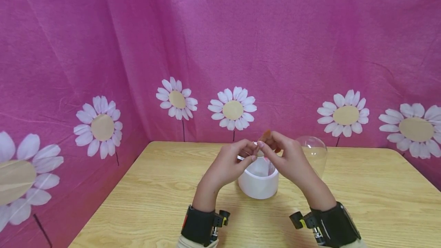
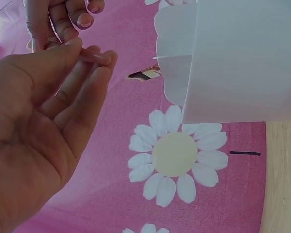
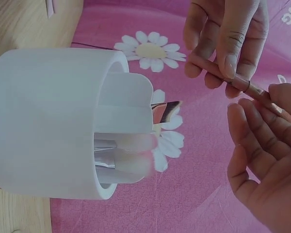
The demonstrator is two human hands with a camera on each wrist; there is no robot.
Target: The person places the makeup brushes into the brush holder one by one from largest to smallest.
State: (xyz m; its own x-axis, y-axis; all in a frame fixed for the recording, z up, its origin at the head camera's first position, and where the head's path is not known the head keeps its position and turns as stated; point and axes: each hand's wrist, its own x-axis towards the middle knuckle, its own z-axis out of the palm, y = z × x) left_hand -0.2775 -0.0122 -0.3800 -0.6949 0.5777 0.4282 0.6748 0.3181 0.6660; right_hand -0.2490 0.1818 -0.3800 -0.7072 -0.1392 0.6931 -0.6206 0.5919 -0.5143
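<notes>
Both hands meet above a white round holder [image 1: 258, 186] on the table. Between them they pinch a slim pinkish-brown pencil-like stick [image 3: 211, 67], with a dark ring partway along it. My left hand [image 1: 225, 163] grips one end with thumb and fingertips; in the left wrist view a rounded end of the stick shows past the thumb. My right hand [image 1: 289, 160] pinches the other part, thumb against its side. In the right wrist view, makeup brushes [image 3: 128, 162] with pale bristles stand inside the holder, beside a white scalloped divider [image 3: 126, 97]. Another dark-tipped item [image 3: 166, 111] pokes out behind it.
A clear dome [image 1: 315, 156] stands on the wooden table [image 1: 148, 202] behind my right forearm. A magenta cloth backdrop [image 1: 275, 49] with white daisies encloses the table's back and left side.
</notes>
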